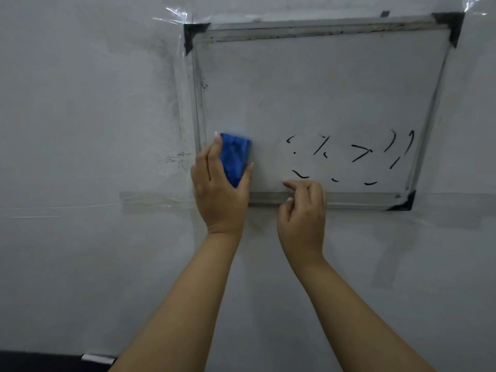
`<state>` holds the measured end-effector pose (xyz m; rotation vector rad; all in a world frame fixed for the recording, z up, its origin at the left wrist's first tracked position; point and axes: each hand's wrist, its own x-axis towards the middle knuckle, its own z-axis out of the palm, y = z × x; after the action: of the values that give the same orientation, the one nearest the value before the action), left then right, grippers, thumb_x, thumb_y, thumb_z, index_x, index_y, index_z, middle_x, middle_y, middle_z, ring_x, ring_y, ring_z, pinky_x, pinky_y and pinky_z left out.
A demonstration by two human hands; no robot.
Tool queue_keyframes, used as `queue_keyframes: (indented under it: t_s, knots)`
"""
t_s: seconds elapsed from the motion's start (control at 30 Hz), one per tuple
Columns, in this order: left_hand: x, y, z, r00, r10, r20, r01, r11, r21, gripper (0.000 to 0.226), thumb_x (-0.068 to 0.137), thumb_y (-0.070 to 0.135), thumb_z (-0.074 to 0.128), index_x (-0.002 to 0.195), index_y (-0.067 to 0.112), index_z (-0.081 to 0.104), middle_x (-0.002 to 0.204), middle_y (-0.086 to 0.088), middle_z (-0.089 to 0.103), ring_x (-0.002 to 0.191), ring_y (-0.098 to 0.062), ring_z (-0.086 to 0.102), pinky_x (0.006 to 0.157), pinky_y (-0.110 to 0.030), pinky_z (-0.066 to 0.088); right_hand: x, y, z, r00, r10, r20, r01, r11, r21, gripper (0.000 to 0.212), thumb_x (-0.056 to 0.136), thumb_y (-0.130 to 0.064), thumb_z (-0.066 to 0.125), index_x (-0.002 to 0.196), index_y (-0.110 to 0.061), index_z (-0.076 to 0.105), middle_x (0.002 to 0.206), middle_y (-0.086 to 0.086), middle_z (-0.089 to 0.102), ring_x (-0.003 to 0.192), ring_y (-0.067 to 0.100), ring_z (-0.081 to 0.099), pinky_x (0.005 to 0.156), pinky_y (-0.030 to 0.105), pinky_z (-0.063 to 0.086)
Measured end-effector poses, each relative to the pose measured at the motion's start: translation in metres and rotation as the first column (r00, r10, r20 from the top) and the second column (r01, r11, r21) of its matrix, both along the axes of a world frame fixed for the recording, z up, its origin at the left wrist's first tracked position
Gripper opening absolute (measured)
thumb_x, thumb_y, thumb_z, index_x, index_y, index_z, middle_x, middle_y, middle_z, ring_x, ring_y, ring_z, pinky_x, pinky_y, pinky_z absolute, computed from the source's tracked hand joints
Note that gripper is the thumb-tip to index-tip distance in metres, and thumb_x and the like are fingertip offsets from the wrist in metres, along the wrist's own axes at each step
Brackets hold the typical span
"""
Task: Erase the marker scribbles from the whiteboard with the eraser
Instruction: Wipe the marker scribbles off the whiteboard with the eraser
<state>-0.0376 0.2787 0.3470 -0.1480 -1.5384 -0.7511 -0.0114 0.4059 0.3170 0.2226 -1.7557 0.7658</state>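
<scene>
A metal-framed whiteboard (pixel 308 84) with black corner caps is taped to a grey wall. Short black marker scribbles (pixel 357 154) lie scattered over its lower right part; the upper and left areas look wiped. My left hand (pixel 217 189) presses a blue eraser (pixel 235 158) flat against the board's lower left corner, thumb on one side, fingers on the other. My right hand (pixel 303 210) rests at the bottom frame, fingers loosely curled, one fingertip touching the board just below the leftmost scribble. It holds nothing.
Clear tape (pixel 174 17) holds the board's corners and edges to the wall (pixel 80 103). Grey smudges mark the wall left of the frame. A dark strip with a white tape piece (pixel 98 358) shows at the bottom left.
</scene>
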Motion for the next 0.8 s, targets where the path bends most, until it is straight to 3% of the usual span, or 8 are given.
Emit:
queue_keyframes:
  t_s: [0.1,0.23,0.33,0.47,0.53,0.63,0.8]
  knots:
    - [0.0,0.012,-0.005,1.0,-0.022,-0.001,0.022,0.998,-0.06,0.07,0.086,0.037,0.073,0.142,0.005,0.046,0.127,-0.01,0.056,0.114,-0.021,0.052,0.104,-0.022,0.041,0.001,0.008,0.004,1.0,-0.016,-0.003,0.016,1.0,0.001,0.033,0.08,0.006,0.047,0.108,-0.004,0.062,0.103,0.009,0.052,0.1,0.021,0.049,0.087,0.012,0.033]
    - [0.002,0.024,-0.028,0.997,-0.074,0.008,0.074,0.967,-0.242,0.071,0.084,0.034,0.075,0.142,0.007,0.043,0.128,-0.007,0.051,0.113,-0.021,0.05,0.101,-0.03,0.045,0.003,0.017,0.015,0.997,-0.065,-0.046,0.067,0.997,0.035,0.034,0.08,0.003,0.047,0.109,-0.005,0.063,0.105,0.011,0.052,0.101,0.022,0.047,0.086,0.028,0.045]
    - [0.0,0.023,0.0,0.999,-0.039,-0.023,0.036,0.99,-0.137,0.07,0.085,0.035,0.075,0.14,0.005,0.046,0.126,-0.011,0.056,0.112,-0.022,0.052,0.101,-0.026,0.042,0.001,0.025,0.032,0.978,-0.191,-0.087,0.197,0.978,0.066,0.04,0.079,-0.002,0.047,0.116,-0.009,0.061,0.121,0.015,0.052,0.117,0.029,0.045,0.098,0.04,0.043]
    - [0.0,0.037,0.023,1.0,0.014,-0.021,-0.016,0.997,-0.072,0.07,0.085,0.039,0.072,0.141,0.008,0.044,0.126,-0.011,0.056,0.108,-0.025,0.055,0.092,-0.022,0.044,-0.009,0.041,0.065,0.934,-0.354,-0.047,0.357,0.928,0.104,0.057,0.082,-0.008,0.043,0.138,-0.011,0.046,0.149,0.017,0.036,0.142,0.034,0.025,0.118,0.048,0.019]
    - [0.001,0.048,0.01,0.998,-0.056,0.001,0.056,0.987,-0.153,0.071,0.084,0.035,0.072,0.142,0.007,0.042,0.128,-0.012,0.055,0.111,-0.025,0.053,0.095,-0.027,0.046,-0.014,0.048,0.074,0.931,-0.364,-0.027,0.365,0.924,0.114,0.06,0.083,-0.008,0.043,0.143,-0.009,0.039,0.153,0.016,0.031,0.145,0.032,0.021,0.12,0.05,0.011]
    - [0.001,0.055,-0.001,0.996,-0.09,-0.007,0.085,0.964,-0.25,0.069,0.084,0.032,0.071,0.141,0.005,0.045,0.13,-0.011,0.055,0.114,-0.022,0.05,0.098,-0.034,0.048,-0.017,0.052,0.077,0.933,-0.358,-0.034,0.36,0.925,0.124,0.06,0.084,-0.012,0.035,0.144,-0.007,0.037,0.152,0.015,0.033,0.144,0.031,0.024,0.12,0.052,0.009]
    - [0.002,0.063,0.035,1.0,-0.023,-0.019,0.021,0.994,-0.106,0.067,0.085,0.036,0.071,0.14,0.006,0.047,0.125,-0.01,0.056,0.108,-0.021,0.051,0.093,-0.028,0.045,-0.018,0.061,0.076,0.939,-0.336,-0.071,0.343,0.93,0.133,0.06,0.084,-0.011,0.033,0.143,-0.008,0.04,0.151,0.013,0.037,0.143,0.027,0.029,0.119,0.052,0.011]
